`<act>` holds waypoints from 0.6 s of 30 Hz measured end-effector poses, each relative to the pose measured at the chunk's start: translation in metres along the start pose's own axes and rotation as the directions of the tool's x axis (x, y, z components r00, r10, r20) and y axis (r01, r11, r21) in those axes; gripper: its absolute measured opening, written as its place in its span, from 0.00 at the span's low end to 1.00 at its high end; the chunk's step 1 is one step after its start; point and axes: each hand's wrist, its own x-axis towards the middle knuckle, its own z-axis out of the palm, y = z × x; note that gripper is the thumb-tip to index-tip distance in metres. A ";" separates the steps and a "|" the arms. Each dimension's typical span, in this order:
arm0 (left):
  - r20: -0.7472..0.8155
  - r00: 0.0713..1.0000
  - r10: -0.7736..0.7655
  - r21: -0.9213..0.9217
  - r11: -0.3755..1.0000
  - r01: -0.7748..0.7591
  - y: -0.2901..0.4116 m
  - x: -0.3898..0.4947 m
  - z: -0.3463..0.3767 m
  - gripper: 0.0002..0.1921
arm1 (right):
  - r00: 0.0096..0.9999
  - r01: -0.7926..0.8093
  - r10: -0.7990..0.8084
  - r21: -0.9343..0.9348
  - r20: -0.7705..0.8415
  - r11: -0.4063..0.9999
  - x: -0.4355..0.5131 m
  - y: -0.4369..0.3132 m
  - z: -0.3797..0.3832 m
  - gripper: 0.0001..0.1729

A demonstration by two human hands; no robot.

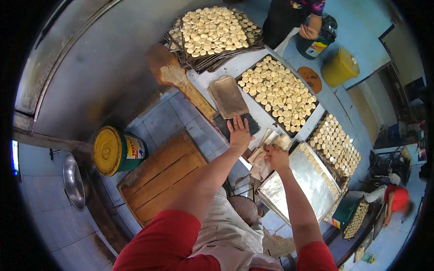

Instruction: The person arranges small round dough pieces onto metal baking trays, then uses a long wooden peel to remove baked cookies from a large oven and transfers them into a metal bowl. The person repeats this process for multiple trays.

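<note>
My left hand (240,134) lies with its fingers spread on a dark flat pad (222,124) on the white table (222,69). Its fingertips reach the lower edge of a stack of thin brown sheets (232,100). Crumpled beige cloth (260,160) is gripped in my right hand (278,158) at the table's near edge. Just right of this hand sits a shiny metal baking tray (276,193), mostly bare, with one row of small round dough pieces (320,167) along its far side. My right forearm crosses over the tray and hides part of it.
Dough rounds cover a dark tray (281,93) and a tall tray stack (213,32). A wooden peel (184,84) lies along the table's left edge. To the left are a wooden crate (162,176) and lidded bucket (118,150). Two other people (288,20) (395,201) stand farther off.
</note>
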 end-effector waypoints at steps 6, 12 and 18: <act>-0.049 0.999 0.025 0.074 0.997 -0.021 -0.003 0.023 0.035 0.29 | 0.959 -0.257 0.278 -0.256 0.048 0.932 0.021 -0.062 -0.006 0.26; 0.176 0.973 0.150 -0.659 0.752 0.003 -0.093 0.009 -0.134 0.26 | 0.989 -0.147 0.145 -0.211 -0.023 0.966 0.020 -0.183 0.016 0.60; 0.328 0.930 0.167 -0.785 -0.500 0.366 -0.253 -0.157 -0.257 0.39 | 0.991 -0.014 0.016 -0.022 0.133 1.000 0.018 -0.216 0.091 0.63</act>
